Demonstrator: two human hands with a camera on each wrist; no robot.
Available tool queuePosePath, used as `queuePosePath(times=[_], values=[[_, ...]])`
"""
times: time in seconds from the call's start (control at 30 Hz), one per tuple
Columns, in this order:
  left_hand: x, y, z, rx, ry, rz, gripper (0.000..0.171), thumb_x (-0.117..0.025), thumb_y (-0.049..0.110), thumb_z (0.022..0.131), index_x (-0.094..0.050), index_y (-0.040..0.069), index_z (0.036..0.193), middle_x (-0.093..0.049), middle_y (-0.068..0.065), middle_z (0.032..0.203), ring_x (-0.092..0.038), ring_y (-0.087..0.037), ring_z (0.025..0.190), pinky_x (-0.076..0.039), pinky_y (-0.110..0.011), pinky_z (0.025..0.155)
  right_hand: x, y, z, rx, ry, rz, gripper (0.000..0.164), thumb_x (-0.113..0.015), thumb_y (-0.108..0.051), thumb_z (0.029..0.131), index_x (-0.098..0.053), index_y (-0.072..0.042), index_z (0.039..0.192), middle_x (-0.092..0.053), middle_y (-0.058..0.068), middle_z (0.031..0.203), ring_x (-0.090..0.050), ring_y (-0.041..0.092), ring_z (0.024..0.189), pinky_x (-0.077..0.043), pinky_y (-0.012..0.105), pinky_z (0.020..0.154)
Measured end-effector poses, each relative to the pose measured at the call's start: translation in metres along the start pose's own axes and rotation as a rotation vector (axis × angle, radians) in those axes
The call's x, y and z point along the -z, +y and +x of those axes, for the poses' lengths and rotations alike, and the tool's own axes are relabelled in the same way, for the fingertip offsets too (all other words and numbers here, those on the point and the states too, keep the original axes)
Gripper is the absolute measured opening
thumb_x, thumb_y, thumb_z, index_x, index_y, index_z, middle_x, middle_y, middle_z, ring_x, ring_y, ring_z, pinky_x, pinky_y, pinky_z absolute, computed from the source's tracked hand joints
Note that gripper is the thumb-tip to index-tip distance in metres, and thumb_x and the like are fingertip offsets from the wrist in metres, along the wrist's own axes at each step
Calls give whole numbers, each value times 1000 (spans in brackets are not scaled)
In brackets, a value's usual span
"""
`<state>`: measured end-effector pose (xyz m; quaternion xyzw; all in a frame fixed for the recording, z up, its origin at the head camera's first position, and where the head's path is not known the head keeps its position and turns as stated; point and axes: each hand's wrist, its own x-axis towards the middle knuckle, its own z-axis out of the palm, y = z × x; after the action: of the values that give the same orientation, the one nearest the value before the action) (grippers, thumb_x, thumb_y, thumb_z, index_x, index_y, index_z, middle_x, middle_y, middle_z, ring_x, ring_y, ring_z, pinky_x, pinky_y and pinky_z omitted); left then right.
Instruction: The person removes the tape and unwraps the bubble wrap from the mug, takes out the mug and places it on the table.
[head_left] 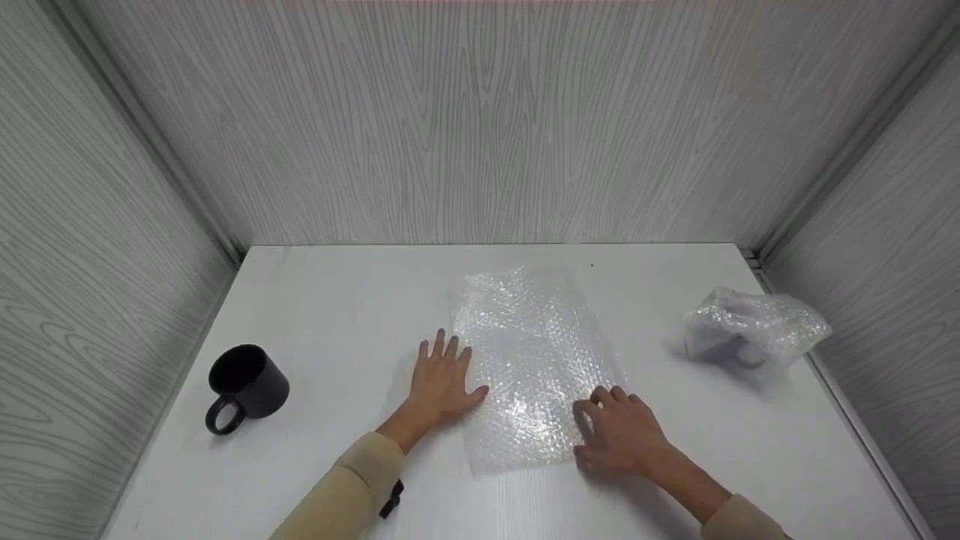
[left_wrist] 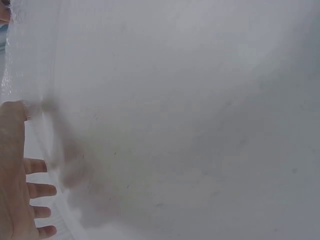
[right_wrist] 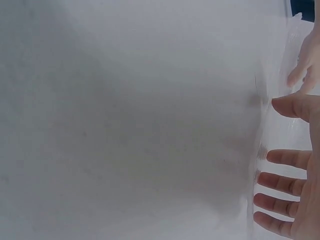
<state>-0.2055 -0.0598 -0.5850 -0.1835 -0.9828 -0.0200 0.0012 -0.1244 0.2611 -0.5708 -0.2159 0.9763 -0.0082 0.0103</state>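
Note:
A flat sheet of bubble wrap [head_left: 525,360] lies on the white table, its near edge toward me. My left hand [head_left: 441,382] rests at the sheet's left edge with fingers straight and spread, the thumb over the plastic. At the near right corner, my right hand [head_left: 619,431] touches the sheet's right edge with slightly bent fingers. In the right wrist view, its fingers [right_wrist: 282,184] are apart from the thumb and nothing is pinched between them. The left wrist view catches the left hand [left_wrist: 15,175] at the border of the plastic.
A black mug [head_left: 259,386] stands at the left, handle toward me. On the right lies a bubble-wrapped bundle [head_left: 757,326]; its content shows only dimly. Grey wood-patterned panels [head_left: 480,120] enclose the white table [head_left: 345,300] at the back and both sides.

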Motion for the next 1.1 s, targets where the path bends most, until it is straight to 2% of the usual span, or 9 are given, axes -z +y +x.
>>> queuePosePath(times=[0.67,0.87,1.1], values=[[-3,-9,16,25,-34,-55,78,-54,57,95,-47,11,158,-42,-19,166,-29,-43,161,-27,-61,129,-7,-4,-1,87,96,30,53,-81,-53,81,-70,-23,124,-67,5,115,-62,26,104,-56,43,79],[4,-3,7,7,-17,-32,77,-51,60,99,-47,11,158,-38,-19,169,-29,-40,162,-28,-58,130,-7,-5,1,83,94,29,52,-81,-53,81,-71,-23,123,-67,4,114,-61,24,102,-56,41,78],[8,9,-11,-57,29,43,78,-50,68,98,-53,13,154,-44,-16,166,-33,-37,160,-31,-57,128,-5,-6,3,61,54,48,52,-82,-51,82,-71,-23,124,-67,6,117,-62,27,106,-58,46,85]])
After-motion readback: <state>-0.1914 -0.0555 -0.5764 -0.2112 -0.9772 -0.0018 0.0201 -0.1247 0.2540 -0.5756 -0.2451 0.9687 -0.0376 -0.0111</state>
